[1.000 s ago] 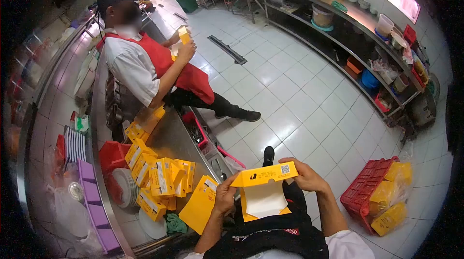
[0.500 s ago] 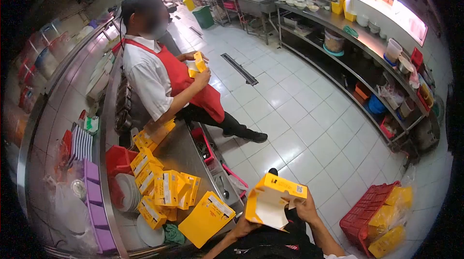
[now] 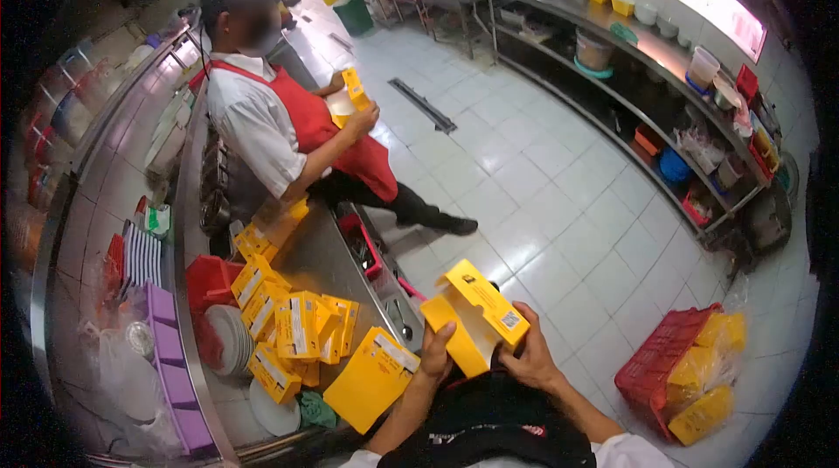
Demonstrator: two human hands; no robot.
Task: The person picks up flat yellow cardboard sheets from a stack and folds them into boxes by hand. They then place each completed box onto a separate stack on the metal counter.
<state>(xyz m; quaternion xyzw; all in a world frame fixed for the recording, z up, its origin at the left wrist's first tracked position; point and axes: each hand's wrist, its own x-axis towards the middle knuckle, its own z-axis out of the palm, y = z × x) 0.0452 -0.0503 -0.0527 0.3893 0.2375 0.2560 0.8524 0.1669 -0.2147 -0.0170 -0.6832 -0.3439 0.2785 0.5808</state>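
Between my two hands is a partly folded yellow cardboard box (image 3: 479,309), its white inside showing and a QR code near its right corner. My left hand (image 3: 440,353) grips the left panel, thumb on the outside. On the opposite side my right hand (image 3: 527,353) closes round the lower right edge, some fingers hidden behind the card. A flat yellow box blank (image 3: 371,381) lies on the steel counter (image 3: 328,271) to my left. Beyond it sits a heap of folded yellow boxes (image 3: 299,325).
A co-worker in a red apron (image 3: 301,110) stands by the counter, holding another yellow box (image 3: 356,90). White plates (image 3: 229,341) and a purple rack (image 3: 166,354) are at left. A red crate (image 3: 651,372) with bagged yellow cardboard stands on the floor at right, below a steel shelf (image 3: 594,75).
The box in my hands has turned and moved a little up and left. My left hand has come up onto its left panel. The co-worker's box has tilted slightly.
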